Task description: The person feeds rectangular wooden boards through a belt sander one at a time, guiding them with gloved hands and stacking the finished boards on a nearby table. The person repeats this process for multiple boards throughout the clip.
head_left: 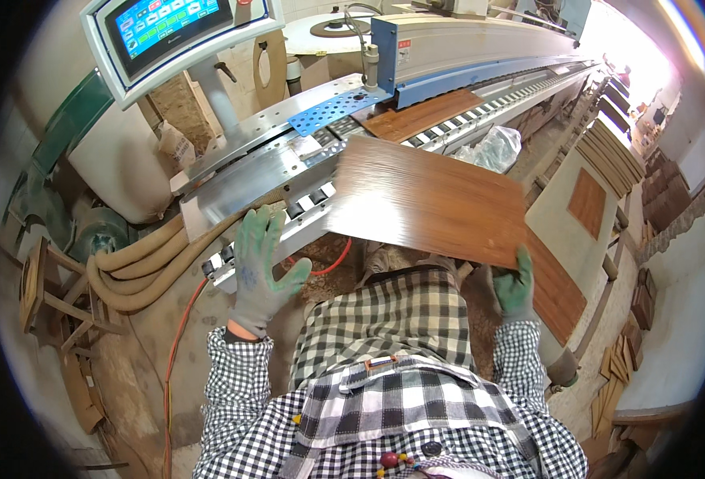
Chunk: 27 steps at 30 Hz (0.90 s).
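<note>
A brown wood-grain board (440, 199) lies tilted across the front of a long machine's roller rail, with glare on its left half. My right hand (514, 283), in a grey and green glove, is closed on the board's near right corner; its fingers are partly hidden underneath. My left hand (264, 263), gloved alike, is raised with fingers spread and nothing in it, left of the board beside the metal infeed rail (232, 211). Farther back, another brown board (416, 118) sits on the machine beside a blue perforated plate (328, 112).
A screen panel (164, 32) overhangs the back left. Thick hoses (133, 287), a red hose (176, 351) and a wooden stool (57, 303) are at left. At right stand a pale table (572, 255) with brown boards, and stacked panels (612, 148). A plastic bag (492, 148) rests by the machine.
</note>
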{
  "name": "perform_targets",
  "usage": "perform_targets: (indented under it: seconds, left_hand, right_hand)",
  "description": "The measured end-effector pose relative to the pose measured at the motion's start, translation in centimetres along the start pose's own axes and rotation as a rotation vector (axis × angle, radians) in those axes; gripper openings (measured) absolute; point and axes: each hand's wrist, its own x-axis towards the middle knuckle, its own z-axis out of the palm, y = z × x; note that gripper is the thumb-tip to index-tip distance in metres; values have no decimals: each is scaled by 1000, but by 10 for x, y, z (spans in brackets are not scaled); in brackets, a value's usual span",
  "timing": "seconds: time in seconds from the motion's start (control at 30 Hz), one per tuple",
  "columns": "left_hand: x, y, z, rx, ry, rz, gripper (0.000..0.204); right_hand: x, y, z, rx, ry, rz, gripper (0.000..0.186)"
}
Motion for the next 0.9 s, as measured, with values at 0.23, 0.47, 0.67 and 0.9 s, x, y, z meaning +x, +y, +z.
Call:
perform_targets:
  seconds: [0.23,0.47,0.67,0.9]
  left_hand:
    - [-26,-31,-21,232,-44,-63,65]
    - [-33,-74,-21,272,46,-231,60]
    - [-5,-68,-10,421,31,-440,60]
    - [11,-95,-6,349,17,-360,63]
  right_hand:
    - [60,26,134,-743,-389,-276,56]
    - [83,32,187,516,-197,565,56]
    - [42,11,36,-476,215,182,44]
    - [-79,-59,-182,-1540,792,186,59]
